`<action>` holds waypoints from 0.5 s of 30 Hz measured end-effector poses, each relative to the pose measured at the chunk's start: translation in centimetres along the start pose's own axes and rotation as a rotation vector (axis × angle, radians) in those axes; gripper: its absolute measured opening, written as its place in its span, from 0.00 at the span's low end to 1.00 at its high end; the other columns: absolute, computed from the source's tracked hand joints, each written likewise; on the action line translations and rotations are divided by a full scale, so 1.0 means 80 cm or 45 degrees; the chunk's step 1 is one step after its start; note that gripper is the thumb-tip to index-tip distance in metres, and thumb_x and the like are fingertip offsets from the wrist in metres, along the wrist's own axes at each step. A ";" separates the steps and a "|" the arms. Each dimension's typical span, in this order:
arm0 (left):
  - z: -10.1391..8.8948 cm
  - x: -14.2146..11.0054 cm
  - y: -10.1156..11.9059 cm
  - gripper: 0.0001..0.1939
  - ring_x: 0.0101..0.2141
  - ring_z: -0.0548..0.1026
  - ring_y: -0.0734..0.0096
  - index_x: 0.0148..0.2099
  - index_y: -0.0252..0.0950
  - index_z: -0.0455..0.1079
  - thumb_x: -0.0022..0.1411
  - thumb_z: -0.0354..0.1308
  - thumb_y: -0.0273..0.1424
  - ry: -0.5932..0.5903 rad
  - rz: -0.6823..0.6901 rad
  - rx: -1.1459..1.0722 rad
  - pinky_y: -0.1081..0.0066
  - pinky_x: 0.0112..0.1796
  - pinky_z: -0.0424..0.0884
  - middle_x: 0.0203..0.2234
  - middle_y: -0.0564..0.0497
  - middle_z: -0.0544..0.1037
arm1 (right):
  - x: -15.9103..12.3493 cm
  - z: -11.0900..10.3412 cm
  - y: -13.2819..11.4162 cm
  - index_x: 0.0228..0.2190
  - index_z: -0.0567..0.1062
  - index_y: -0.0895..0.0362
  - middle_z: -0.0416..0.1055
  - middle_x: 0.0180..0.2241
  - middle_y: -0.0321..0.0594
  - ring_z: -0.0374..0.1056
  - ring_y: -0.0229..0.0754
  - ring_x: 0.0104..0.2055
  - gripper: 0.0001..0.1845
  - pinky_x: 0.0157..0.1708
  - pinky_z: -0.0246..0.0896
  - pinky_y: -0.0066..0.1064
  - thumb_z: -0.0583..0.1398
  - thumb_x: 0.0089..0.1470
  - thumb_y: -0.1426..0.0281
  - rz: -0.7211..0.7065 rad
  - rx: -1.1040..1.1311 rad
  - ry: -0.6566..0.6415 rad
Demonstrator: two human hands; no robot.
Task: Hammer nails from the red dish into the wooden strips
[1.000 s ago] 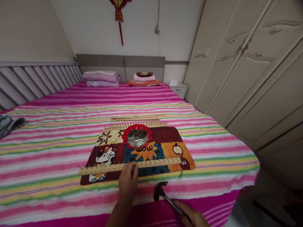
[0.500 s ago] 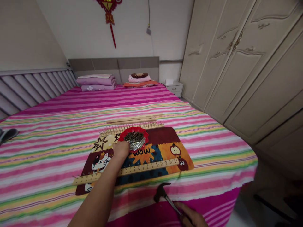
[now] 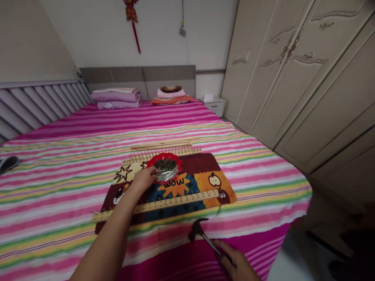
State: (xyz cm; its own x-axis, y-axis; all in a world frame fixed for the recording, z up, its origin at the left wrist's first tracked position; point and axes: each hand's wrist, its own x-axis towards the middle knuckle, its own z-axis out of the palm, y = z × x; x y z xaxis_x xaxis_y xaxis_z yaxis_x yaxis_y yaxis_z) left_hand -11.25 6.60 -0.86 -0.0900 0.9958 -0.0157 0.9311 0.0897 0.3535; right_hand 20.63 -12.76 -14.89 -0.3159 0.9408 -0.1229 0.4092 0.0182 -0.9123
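Dim, soft light, with deep shadow at four o'clock; silvery slender metal nails glint at seven. Wide-angle distortion slants the tall cream panelled wooden wardrobe at two.

A bed under a striped cover. Beneath the left fingers, a patterned mat; beyond them, plain wooden strips. Far past the fingers, a purple pile and a pink pile; well left of them, a grey object.

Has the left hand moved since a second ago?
Yes. Against the printed mat, the left hand has gone from the near wooden strip, away from the person, to the left edge of the red bowl.
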 end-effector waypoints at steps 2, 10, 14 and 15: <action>-0.002 -0.010 -0.004 0.10 0.28 0.74 0.68 0.33 0.40 0.74 0.48 0.54 0.31 -0.005 -0.065 -0.423 0.71 0.33 0.67 0.23 0.53 0.78 | -0.001 0.000 -0.001 0.49 0.73 0.57 0.74 0.48 0.47 0.70 0.49 0.50 0.22 0.49 0.64 0.38 0.54 0.54 0.66 0.006 0.005 0.012; -0.012 -0.093 -0.003 0.25 0.36 0.77 0.63 0.39 0.36 0.75 0.34 0.68 0.36 -0.271 -0.109 -1.369 0.65 0.39 0.72 0.35 0.45 0.80 | -0.003 0.000 -0.008 0.49 0.73 0.60 0.76 0.45 0.47 0.71 0.48 0.48 0.22 0.49 0.65 0.38 0.52 0.54 0.69 -0.008 -0.072 0.043; 0.001 -0.128 -0.010 0.25 0.36 0.77 0.63 0.39 0.35 0.75 0.37 0.68 0.42 -0.246 -0.197 -1.418 0.63 0.42 0.72 0.33 0.45 0.80 | -0.004 0.001 -0.006 0.48 0.73 0.60 0.76 0.44 0.46 0.71 0.48 0.47 0.22 0.48 0.66 0.38 0.52 0.53 0.70 -0.002 -0.097 0.055; 0.006 -0.135 -0.012 0.25 0.36 0.77 0.63 0.39 0.35 0.75 0.37 0.68 0.42 -0.237 -0.231 -1.432 0.64 0.42 0.72 0.33 0.46 0.80 | -0.004 0.001 -0.004 0.48 0.73 0.60 0.76 0.45 0.46 0.71 0.48 0.47 0.21 0.47 0.66 0.38 0.52 0.53 0.70 -0.007 -0.101 0.057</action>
State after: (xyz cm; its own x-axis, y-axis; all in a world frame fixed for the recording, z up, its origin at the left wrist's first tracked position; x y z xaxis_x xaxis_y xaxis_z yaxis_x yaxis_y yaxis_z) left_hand -11.03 -4.23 -1.52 -0.0499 0.9653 -0.2564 0.0600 0.2591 0.9640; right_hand 20.51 -13.08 -14.60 -0.2804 0.9548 -0.0992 0.4747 0.0481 -0.8788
